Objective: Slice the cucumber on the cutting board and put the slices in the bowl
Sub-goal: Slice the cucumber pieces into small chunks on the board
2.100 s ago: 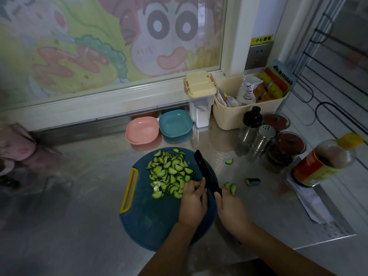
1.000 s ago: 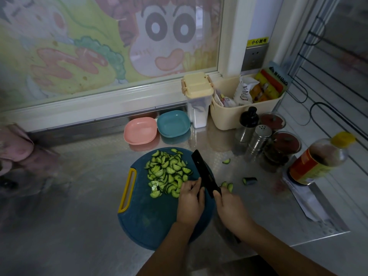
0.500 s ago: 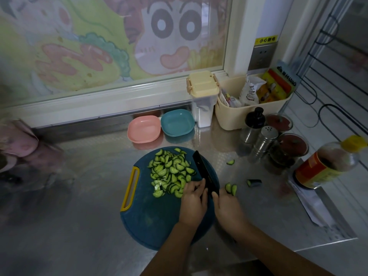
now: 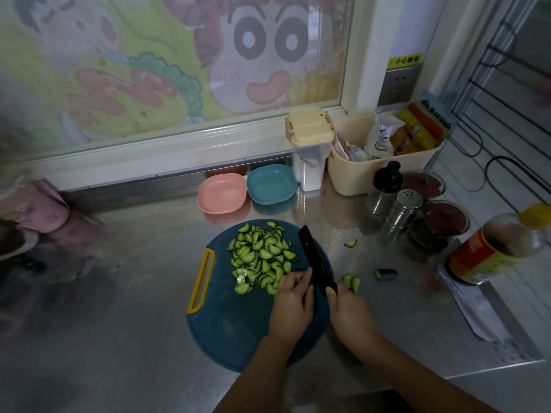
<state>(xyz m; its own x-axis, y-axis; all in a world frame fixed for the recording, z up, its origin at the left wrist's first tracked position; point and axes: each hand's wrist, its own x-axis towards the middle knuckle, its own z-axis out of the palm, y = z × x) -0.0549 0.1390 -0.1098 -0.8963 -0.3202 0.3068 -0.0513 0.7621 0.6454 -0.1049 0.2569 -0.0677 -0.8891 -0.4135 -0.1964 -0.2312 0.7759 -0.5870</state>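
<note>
Little has moved since the earlier frame: the knife (image 4: 316,263) and both hands sit where they were at the near right edge of the cutting board (image 4: 226,323), and the heap of cucumber slices (image 4: 259,257) looks unchanged. The right hand (image 4: 348,314) has its grip wrapped round the handle, which it hides. The left hand (image 4: 293,305) curls against the blade's flat side, probably to steady a last piece, but I cannot tell whether its grip pinches anything. The blade's long axis runs from near right to far left, its tip pointing away toward the teal bowl (image 4: 271,183) and pink bowl (image 4: 222,193). The half-moon slices lie heaped just left of the blade, likely pushed aside to keep the cutting spot free. A few stray slices (image 4: 351,283) lie on the surface (image 4: 134,293). None is in a bowl yet.
</note>
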